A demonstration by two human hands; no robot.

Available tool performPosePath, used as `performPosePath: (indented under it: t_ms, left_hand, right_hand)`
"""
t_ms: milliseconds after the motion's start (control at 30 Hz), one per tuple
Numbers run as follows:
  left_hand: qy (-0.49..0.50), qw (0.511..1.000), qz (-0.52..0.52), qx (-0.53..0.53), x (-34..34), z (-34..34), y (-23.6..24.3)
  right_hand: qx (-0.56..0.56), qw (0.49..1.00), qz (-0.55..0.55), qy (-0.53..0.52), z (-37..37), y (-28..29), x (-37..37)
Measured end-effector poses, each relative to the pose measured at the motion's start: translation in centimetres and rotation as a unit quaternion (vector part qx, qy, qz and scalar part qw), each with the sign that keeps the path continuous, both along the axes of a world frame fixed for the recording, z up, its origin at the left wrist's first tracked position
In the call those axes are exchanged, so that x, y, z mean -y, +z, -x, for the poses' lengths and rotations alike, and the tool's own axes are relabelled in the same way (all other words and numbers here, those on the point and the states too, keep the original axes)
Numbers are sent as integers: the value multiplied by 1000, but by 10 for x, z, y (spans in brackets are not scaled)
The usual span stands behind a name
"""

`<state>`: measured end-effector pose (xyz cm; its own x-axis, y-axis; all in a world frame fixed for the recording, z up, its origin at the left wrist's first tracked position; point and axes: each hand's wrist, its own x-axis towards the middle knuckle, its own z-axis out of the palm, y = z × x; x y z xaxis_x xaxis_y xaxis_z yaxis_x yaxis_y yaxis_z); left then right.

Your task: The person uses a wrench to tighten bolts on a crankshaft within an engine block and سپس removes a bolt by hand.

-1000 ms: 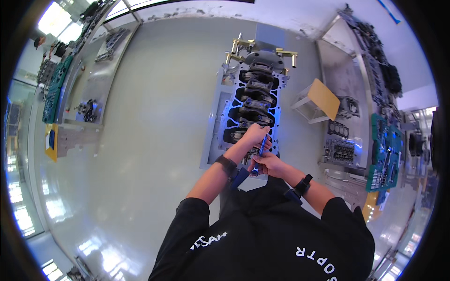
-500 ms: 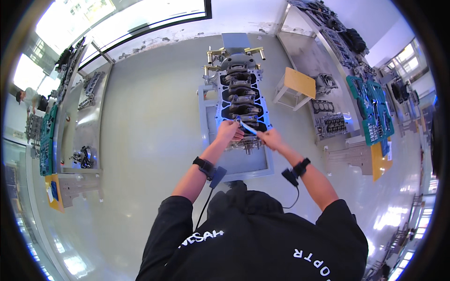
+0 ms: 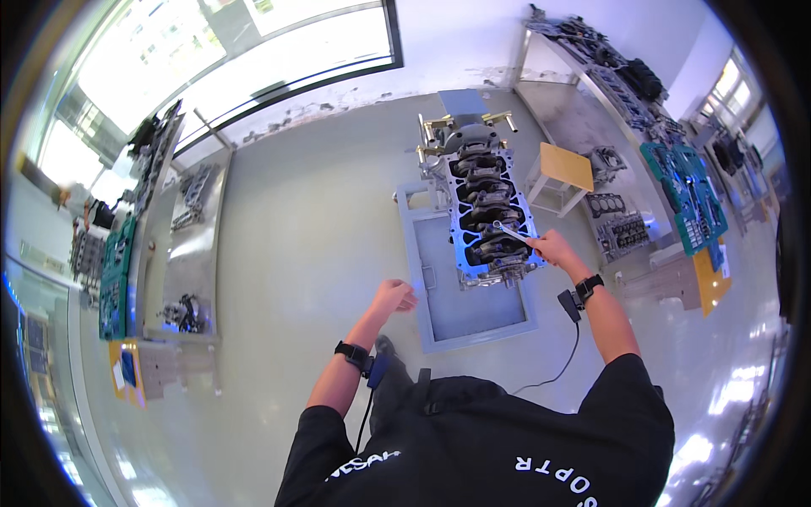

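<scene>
My right hand [image 3: 552, 248] grips a long silver wrench [image 3: 515, 233], whose ring end lies over the crankshaft [image 3: 490, 194] near a bearing cap. The crankshaft sits in an open engine block [image 3: 461, 245], held on a grey stand [image 3: 473, 328] with brass-coloured arms at the far end and a tray underneath. My left hand [image 3: 395, 297] is off the block, down to its left beside the stand, empty, with loosely bent fingers apart.
A yellow-topped stool [image 3: 564, 165] stands right of the block. Benches at right hold engine parts and a green socket case [image 3: 676, 190]. The left bench [image 3: 182, 270] carries parts and another green case. A person [image 3: 72, 203] stands behind it at far left.
My left hand has left the wrench and moved down-left, away from the block. My right hand keeps the wrench and appears farther right, its arm more extended. The whole view has also shifted.
</scene>
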<state>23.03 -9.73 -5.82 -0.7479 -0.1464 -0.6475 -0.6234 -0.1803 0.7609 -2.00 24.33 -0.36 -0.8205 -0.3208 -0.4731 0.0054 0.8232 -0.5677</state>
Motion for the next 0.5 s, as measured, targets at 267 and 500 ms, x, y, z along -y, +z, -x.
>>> performPosePath:
  t_ms: [267, 500]
  left_hand:
    - [-131, 989, 70, -2, 87, 50, -14]
    - [-285, 944, 141, -83, 71, 128, -4]
  right_hand:
    - [33, 991, -13, -131, -27, -6, 30]
    - [-6, 987, 27, -158, -37, 1, 22]
